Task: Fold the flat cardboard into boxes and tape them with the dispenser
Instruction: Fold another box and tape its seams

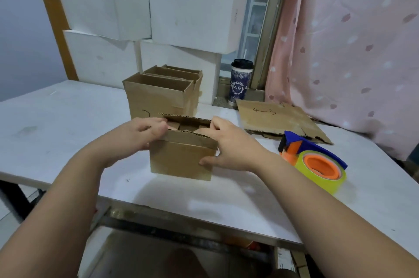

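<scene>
Holds the cardboard box (pixel 181 160) on the desk (pixel 68 119), left grip (pixel 145 133) curled round the flap's left end, right grip (pixel 229 144) pinching the right corner, thumb against the front wall.

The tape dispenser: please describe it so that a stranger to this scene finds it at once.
Start at the white table and find the nearest brown box, by its front edge. To the right of that box, in front of the flat cardboard marked 4-3, lies the tape dispenser. Among brown cardboard it alone is brightly coloured: blue and orange body, yellowish tape roll.
</scene>
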Motion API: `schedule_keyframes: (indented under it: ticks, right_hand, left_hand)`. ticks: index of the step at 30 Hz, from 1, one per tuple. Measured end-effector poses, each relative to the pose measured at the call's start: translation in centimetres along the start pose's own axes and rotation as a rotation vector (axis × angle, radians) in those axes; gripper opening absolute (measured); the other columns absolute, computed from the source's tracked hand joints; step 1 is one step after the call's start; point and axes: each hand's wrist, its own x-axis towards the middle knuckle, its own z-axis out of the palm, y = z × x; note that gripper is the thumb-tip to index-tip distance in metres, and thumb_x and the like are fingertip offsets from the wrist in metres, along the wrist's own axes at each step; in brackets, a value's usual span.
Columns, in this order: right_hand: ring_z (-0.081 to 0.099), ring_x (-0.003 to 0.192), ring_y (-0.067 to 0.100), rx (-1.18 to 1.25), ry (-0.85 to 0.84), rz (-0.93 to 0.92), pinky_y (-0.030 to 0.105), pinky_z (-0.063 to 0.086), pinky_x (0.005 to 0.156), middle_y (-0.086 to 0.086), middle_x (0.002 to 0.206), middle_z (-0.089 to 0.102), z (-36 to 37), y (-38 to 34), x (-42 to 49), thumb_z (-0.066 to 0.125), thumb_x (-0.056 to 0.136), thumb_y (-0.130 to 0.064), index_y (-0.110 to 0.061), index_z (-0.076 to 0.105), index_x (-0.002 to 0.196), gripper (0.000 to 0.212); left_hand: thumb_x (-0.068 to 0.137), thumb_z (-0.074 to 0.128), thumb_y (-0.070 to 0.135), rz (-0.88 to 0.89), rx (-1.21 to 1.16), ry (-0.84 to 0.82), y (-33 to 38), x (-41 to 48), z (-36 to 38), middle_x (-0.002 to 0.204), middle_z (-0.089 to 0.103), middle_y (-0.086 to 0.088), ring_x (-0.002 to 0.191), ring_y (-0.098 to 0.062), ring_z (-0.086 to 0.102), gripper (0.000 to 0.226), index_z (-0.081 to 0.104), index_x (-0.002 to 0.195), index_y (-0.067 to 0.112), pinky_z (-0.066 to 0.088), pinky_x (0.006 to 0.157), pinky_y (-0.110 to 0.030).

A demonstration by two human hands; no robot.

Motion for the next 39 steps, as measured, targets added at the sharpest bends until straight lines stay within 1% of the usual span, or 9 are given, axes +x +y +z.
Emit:
schedule_keyframes:
  ticks: [3,9,13,15,21,24,29,34,39]
  right_hand:
    - [0.036,0.086,0.011,-0.031,-0.036,-0.005,0.021,0.025,0.058,-0.006,0.096,0.035,-0.6,0.1,0.7,0.073,0.076,-0.048,-0.04,0.046,0.128,0.059]
    - [0.04,0.085,0.013,-0.029,-0.036,-0.011,0.017,0.023,0.056,-0.006,0.096,0.035,-0.6,0.3,0.9,0.072,0.076,-0.048,-0.039,0.048,0.125,0.056]
    - [0.046,0.086,0.016,0.114,0.111,0.015,0.022,0.035,0.061,-0.004,0.099,0.045,0.1,0.0,0.8,0.079,0.07,-0.045,-0.032,0.036,0.103,0.056]
    - [0.042,0.078,0.009,0.191,0.17,0.035,0.018,0.033,0.061,-0.007,0.092,0.046,0.7,-0.5,1.0,0.079,0.07,-0.044,-0.031,0.033,0.095,0.054]
    - [0.042,0.072,0.006,0.444,0.273,0.093,0.015,0.037,0.062,-0.002,0.087,0.052,2.8,-2.4,2.7,0.077,0.075,-0.038,-0.026,0.039,0.09,0.043]
    - [0.043,0.074,0.005,0.481,0.305,0.109,0.012,0.037,0.065,-0.001,0.09,0.051,3.8,-3.1,3.9,0.076,0.077,-0.033,-0.028,0.042,0.094,0.039]
    - [0.049,0.084,0.014,0.521,0.35,0.15,0.031,0.049,0.077,0.0,0.098,0.05,4.7,-3.9,5.7,0.073,0.081,-0.03,-0.028,0.046,0.106,0.037]
    - [0.051,0.085,0.012,0.559,0.338,0.177,0.033,0.05,0.079,-0.002,0.096,0.05,5.2,-4.3,6.7,0.071,0.083,-0.03,-0.037,0.044,0.121,0.047]
    - [0.052,0.078,0.014,0.619,0.343,0.203,0.03,0.047,0.068,-0.004,0.084,0.049,5.2,-4.0,6.2,0.074,0.079,-0.038,-0.04,0.032,0.124,0.062]
  left_hand:
    - [0.059,0.047,0.083,-0.059,0.297,-0.113,1.4,0.7,-0.8,0.124,0.037,0.026,0.111,0.006,0.042,0.055,0.066,0.095,0.046,0.032,0.095,-0.024]
    - [0.054,0.059,0.077,-0.055,0.492,-0.206,2.2,1.3,-1.6,0.125,0.036,0.017,0.105,0.0,0.045,0.047,0.056,0.097,0.058,0.037,0.086,-0.021]
    - [0.059,0.064,0.069,0.076,0.439,-0.013,0.9,0.9,-1.7,0.103,0.057,0.015,0.082,-0.004,0.056,0.046,0.044,0.094,0.047,0.045,0.066,-0.019]
    - [0.065,0.071,0.058,0.083,0.396,0.164,-0.2,0.6,-1.7,0.094,0.06,0.009,0.077,-0.008,0.059,0.046,0.039,0.093,0.04,0.051,0.064,-0.027]
    - [0.06,0.066,0.059,-0.023,0.295,0.532,-3.8,0.1,-2.4,0.107,0.047,0.008,0.078,-0.013,0.054,0.057,0.035,0.103,0.037,0.041,0.056,-0.022]
    - [0.071,0.074,0.043,0.018,0.193,0.647,-4.6,0.4,-2.6,0.119,0.046,0.005,0.094,-0.019,0.054,0.054,0.037,0.111,0.037,0.042,0.065,-0.022]
    - [0.072,0.08,0.023,0.082,0.31,0.717,-5.0,1.1,-0.9,0.144,0.029,-0.006,0.127,-0.025,0.038,0.079,0.035,0.138,0.028,0.039,0.101,-0.039]
    - [0.073,0.079,0.023,0.14,0.592,0.925,-5.6,1.4,0.8,0.151,0.015,-0.008,0.133,-0.034,0.023,0.076,0.037,0.137,0.025,0.038,0.1,-0.053]
    - [0.075,0.078,0.022,0.125,0.463,1.007,-6.0,1.6,2.4,0.149,0.014,-0.006,0.134,-0.03,0.019,0.071,0.038,0.134,0.025,0.038,0.103,-0.056]
